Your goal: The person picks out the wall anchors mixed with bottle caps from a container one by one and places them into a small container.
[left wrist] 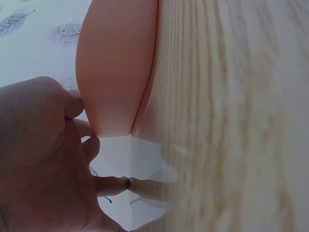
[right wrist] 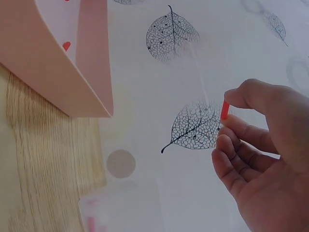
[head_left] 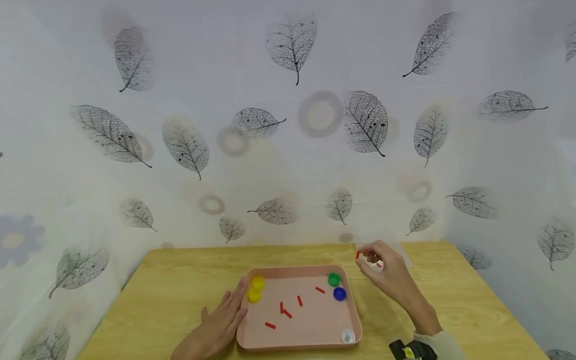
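My right hand (head_left: 388, 275) pinches a small red stick (right wrist: 225, 109) between thumb and forefinger, its other fingers loosely curled. It is in the air to the right of a pink tray (head_left: 315, 327), above a translucent plastic container (right wrist: 128, 208) with red pieces in it. My left hand (head_left: 218, 317) lies along the tray's left wall, fingers mostly straight and touching the rim. Several red sticks (head_left: 270, 325) are scattered inside the tray, two of them touching.
In the tray, two yellow round caps (head_left: 254, 295) sit at the upper left. A green cap (head_left: 334, 279) and a blue cap (head_left: 339, 293) are at the upper right, a whitish round piece (head_left: 348, 336) at the lower right. Leaf-patterned cloth (head_left: 270, 165) stands behind the wooden table (head_left: 157, 290).
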Demonstrator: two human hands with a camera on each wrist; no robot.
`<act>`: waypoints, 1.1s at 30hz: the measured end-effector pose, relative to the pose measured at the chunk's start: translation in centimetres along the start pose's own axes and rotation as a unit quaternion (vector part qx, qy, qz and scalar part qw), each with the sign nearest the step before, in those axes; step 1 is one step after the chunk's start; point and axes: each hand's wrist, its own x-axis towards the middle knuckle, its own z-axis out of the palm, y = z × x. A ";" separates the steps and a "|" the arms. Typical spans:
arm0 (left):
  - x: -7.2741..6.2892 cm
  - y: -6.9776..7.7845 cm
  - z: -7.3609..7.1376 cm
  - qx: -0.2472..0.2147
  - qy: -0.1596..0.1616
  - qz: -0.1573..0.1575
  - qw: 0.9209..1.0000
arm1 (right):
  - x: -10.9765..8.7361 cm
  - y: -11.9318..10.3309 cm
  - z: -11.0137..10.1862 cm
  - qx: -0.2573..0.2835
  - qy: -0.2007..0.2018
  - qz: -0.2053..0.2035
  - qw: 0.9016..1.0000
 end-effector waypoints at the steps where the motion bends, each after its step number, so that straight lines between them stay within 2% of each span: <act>1: 0.0 0.0 0.0 0.000 0.000 0.000 1.000 | 0.0 0.2 -0.1 -0.002 0.004 0.000 1.000; 17: 0.2 -0.2 0.2 0.010 -0.001 0.003 1.000 | -1.0 3.6 -1.1 -0.032 0.048 0.039 0.998; 28: 0.2 0.0 0.1 0.013 0.001 -0.001 1.000 | -1.7 5.9 -1.6 -0.036 0.069 0.105 0.991; 33: 0.1 0.0 0.1 0.013 0.001 -0.002 1.000 | -2.1 6.5 -1.3 -0.030 0.075 0.117 0.990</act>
